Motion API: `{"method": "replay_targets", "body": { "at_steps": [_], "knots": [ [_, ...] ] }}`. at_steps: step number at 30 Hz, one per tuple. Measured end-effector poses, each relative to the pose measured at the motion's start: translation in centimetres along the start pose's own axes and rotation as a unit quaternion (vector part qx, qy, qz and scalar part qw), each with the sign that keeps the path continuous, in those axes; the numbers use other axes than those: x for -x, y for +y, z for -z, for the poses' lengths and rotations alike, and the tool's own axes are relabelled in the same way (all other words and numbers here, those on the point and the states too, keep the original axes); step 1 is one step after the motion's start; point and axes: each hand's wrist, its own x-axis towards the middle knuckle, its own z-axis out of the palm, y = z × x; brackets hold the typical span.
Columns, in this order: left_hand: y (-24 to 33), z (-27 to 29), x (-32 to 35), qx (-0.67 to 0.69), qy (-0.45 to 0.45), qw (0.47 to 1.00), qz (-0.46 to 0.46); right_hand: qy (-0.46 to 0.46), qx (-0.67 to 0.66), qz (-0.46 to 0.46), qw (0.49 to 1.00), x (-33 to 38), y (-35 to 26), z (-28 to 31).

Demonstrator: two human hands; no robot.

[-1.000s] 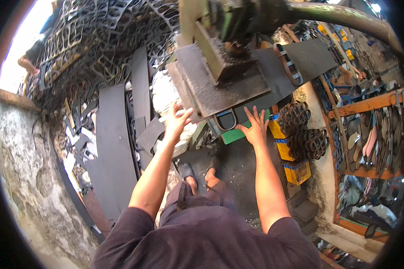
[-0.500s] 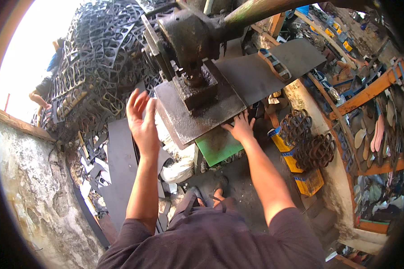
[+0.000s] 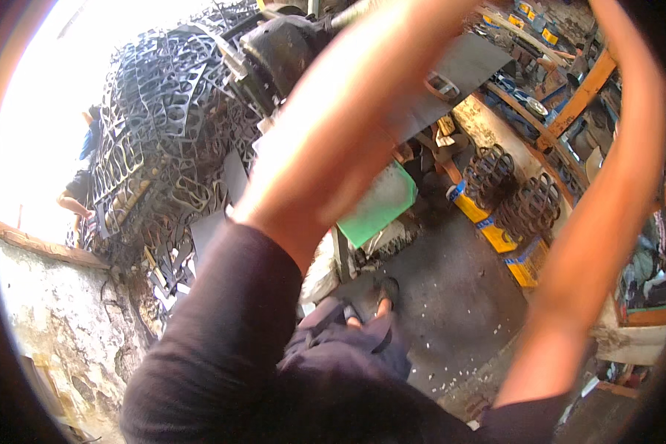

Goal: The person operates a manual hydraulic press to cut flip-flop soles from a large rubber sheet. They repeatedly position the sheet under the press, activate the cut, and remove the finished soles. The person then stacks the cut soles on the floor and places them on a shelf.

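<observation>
Both my forearms are raised across the picture and blurred by motion. The left forearm (image 3: 348,118) slants up to the right, in front of the machine, and its hand lies beyond the top edge. My right forearm (image 3: 607,214) rises along the right side; that hand is also out of the picture. Behind the left arm is a dark, grimy press (image 3: 281,52), mostly covered. A green board (image 3: 381,203) juts out below the arm. On a long dark sheet (image 3: 481,63) rests a sole-shaped metal cutting die (image 3: 442,86), partly hidden by the arm.
A big heap of cut-out black sheet scrap (image 3: 155,103) fills the far left. Coiled dark strips (image 3: 529,207) lie on yellow boxes (image 3: 492,235) at right. A wooden rack (image 3: 577,103) stands beyond. Another person's arm (image 3: 74,203) shows by the worn wall (image 3: 66,318).
Both hands have left the press and its boards and gone up out of the picture. The left arm has swung up to the right, the right arm outward. The view has shifted slightly.
</observation>
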Motion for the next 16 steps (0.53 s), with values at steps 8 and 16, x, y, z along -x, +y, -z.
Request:
{"method": "replay_targets", "body": {
  "at_steps": [8,16],
  "knots": [
    [-12.6,-18.2,34.5,-0.299,-0.456,0.823,-0.158,-0.359,0.053,-0.254,0.897,41.0,-12.2,-8.3],
    [-6.4,-9.7,55.9,-0.167,-0.193,0.847,0.466,-0.263,0.305,-0.044,0.914,11.4,-3.4,12.5]
  ]
}}
